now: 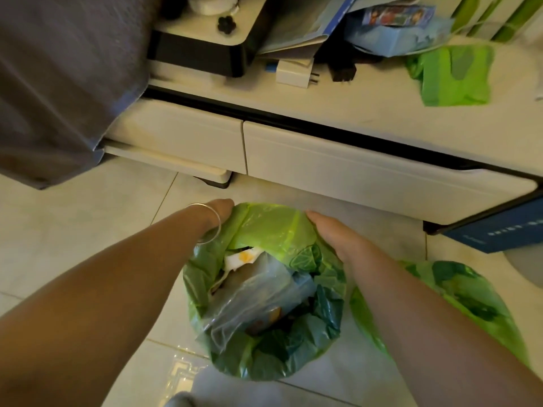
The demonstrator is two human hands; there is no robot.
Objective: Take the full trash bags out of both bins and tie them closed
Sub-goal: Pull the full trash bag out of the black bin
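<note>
Grey cloth: hanging at the far left, over the corner of the white cabinet
Floor: pale tiles, shiny
Left hand: reaching to the far left edge of the green trash bag, touching the plastic; fingers curled down behind the bag edge and hidden, so cannot tell if gripping
Bracelet: thin silver ring round the left wrist
Green trash bag: standing on the floor in the middle, between both arms, mouth wide open, top not tied; far edge folded up between the two hands
Inside the bag: a clear plastic bag on top, a white scrap with a yellow spot near the far side, dark stuff under them, too dim to tell
Right hand: lying on the far right edge of the bag, palm on the plastic; fingers bent over the edge and mostly hidden, so cannot tell if gripping
Second green bag: on the floor just right of the right arm, partly hidden by it
Cabinet top: a white plug, a crumpled green bag and a blue box
Blue book: at the far right, under the cabinet corner
</note>
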